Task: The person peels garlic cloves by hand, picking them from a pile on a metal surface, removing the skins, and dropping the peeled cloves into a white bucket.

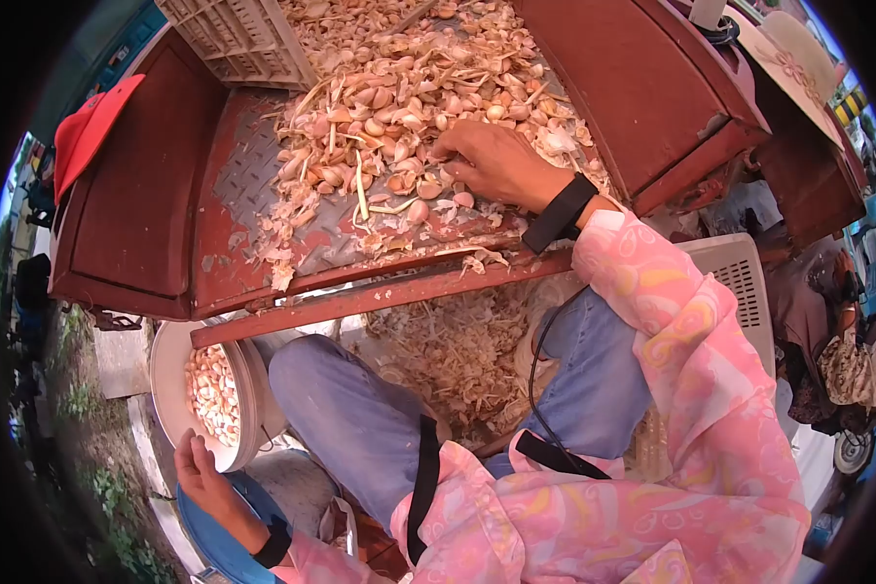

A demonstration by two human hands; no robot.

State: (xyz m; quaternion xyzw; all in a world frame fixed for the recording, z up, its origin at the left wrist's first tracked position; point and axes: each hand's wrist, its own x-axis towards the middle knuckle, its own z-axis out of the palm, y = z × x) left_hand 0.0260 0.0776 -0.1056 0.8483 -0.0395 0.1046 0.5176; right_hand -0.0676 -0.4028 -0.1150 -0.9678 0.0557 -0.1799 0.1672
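Observation:
My right hand (496, 163) is over the near edge of a heap of garlic cloves (389, 107) on the metal bed of a red cart. Its fingers are loosely bent with a gap between them, touching or just above the cloves; I see nothing held. Loose cloves and a pale dry stem (361, 185) lie beside the fingertips. My left hand (214, 489) is low on the left, fingers stretched out, holding nothing. Just beyond it stands a white bucket (170, 389) partly filled with cleaner-looking garlic cloves (214, 394).
A plastic crate (238, 44) leans on the bed at the back left. Red side panels (642, 88) flank the heap. Garlic skins (448, 360) cover the ground between my knees. A blue tub (200, 516) is under my left hand; a pale crate (740, 263) stands at right.

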